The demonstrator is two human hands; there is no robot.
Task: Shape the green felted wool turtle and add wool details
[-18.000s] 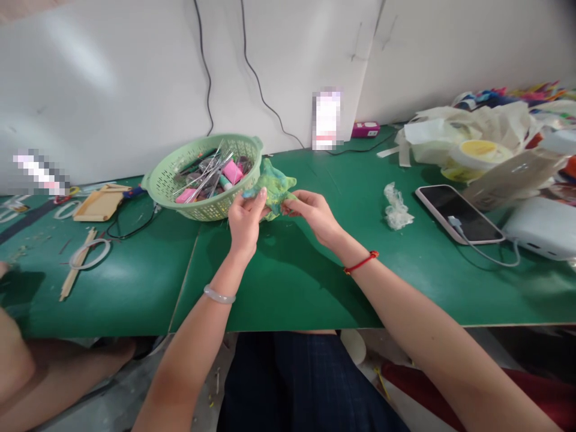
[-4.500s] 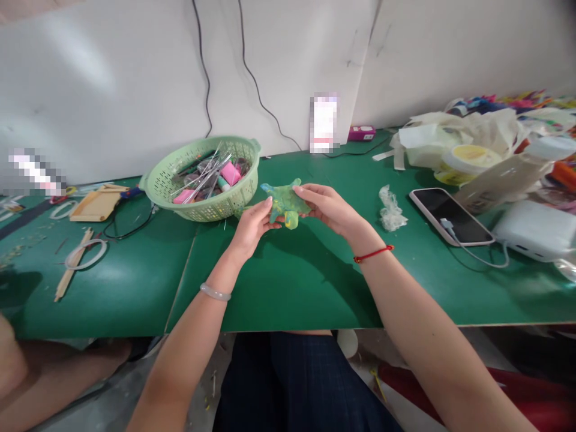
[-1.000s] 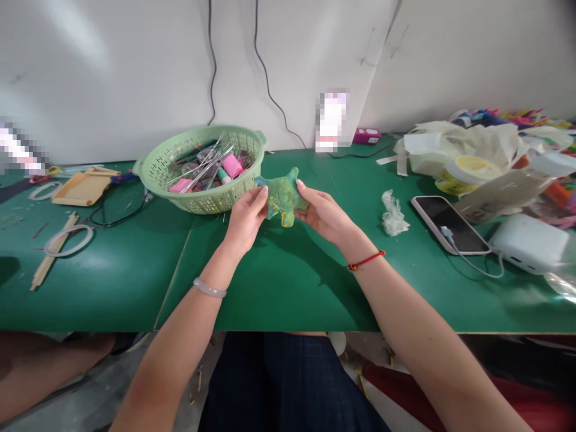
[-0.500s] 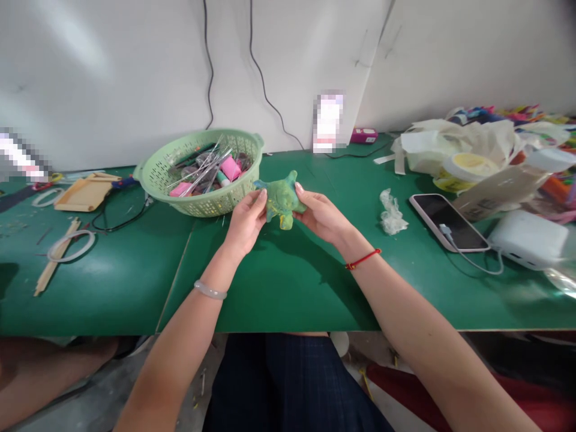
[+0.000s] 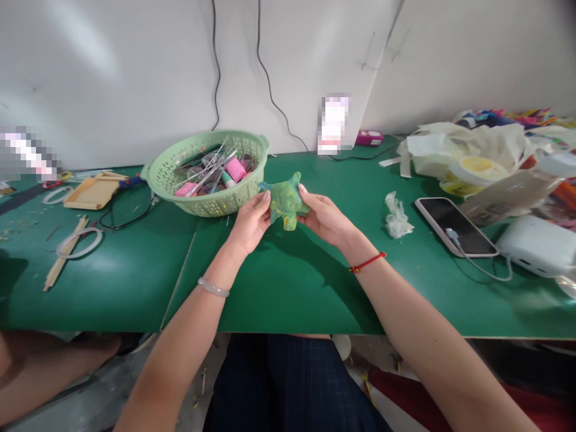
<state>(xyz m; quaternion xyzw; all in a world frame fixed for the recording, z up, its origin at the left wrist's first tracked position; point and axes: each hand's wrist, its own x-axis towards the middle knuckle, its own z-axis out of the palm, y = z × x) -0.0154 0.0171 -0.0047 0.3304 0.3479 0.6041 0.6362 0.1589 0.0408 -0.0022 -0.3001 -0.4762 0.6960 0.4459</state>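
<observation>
Between my two hands is a small green turtle figure (image 5: 285, 200) with yellowish and bluish patches, held above the green table (image 5: 288, 288). My left hand (image 5: 252, 221) pinches its left side, thumb on top. On the other side, my right hand (image 5: 324, 217) grips the right edge the same way, thumb on top and fingers underneath. The turtle's head end points down toward me. Its underside and the fingers beneath it are hidden. Just left of my left hand stands a pale green plastic basket (image 5: 202, 207) with metal rods and pink pieces inside.
To the right lie crumpled clear plastic (image 5: 398, 217), a phone (image 5: 456, 227) with a cable, a white charger box (image 5: 540, 246) and a yellow-lidded tub (image 5: 477, 171). At left are a wooden tray (image 5: 92, 193), a white ring (image 5: 80, 243) and a wooden strip (image 5: 65, 255).
The whole view has shifted slightly, so most things appear a little further right. Both hands still hold the turtle, which looks tilted very slightly differently.
</observation>
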